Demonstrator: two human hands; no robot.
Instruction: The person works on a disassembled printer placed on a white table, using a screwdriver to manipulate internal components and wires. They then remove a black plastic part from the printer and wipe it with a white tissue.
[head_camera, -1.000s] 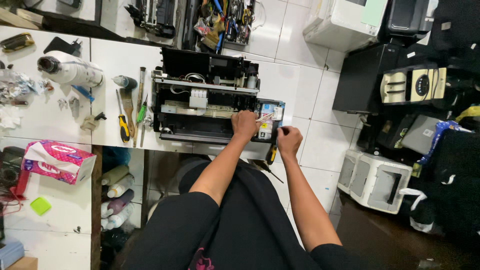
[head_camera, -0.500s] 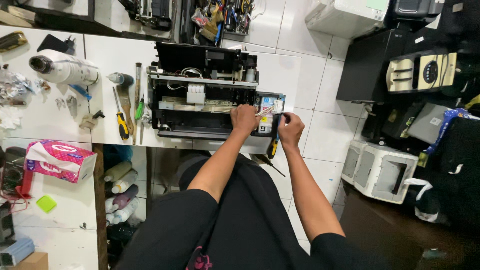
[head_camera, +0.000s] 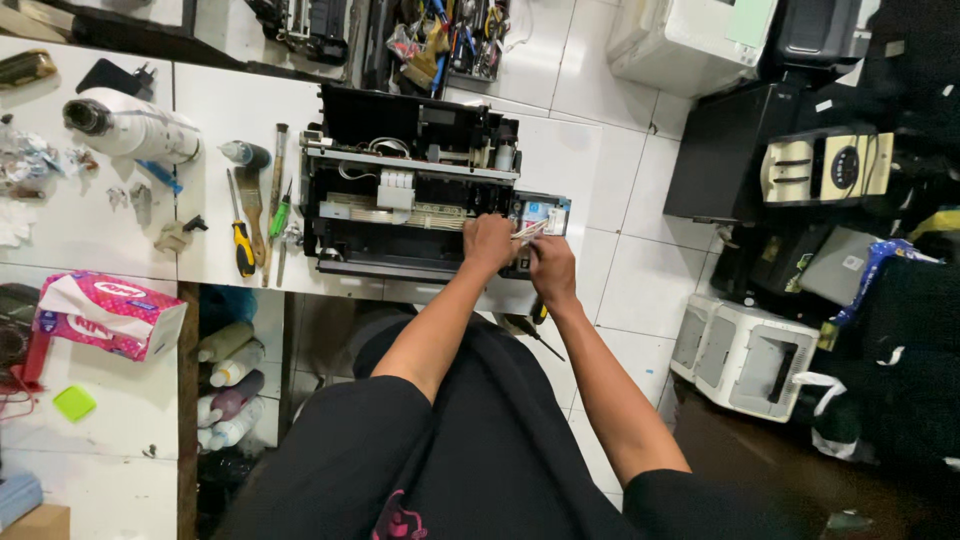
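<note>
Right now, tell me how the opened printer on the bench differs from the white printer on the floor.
The opened printer is black, its cover off and inner parts bare; the white printer is light, its casing closed. The opened printer sits on the white bench with both hands at its right end, left hand and right hand; the white printer stands untouched on the tiled floor. Both are boxy desktop machines.

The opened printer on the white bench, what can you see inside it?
Inside the opened printer, a white block, thin wires and a pale strip show. At its right end, the left hand and right hand cover the parts beneath them.
</note>
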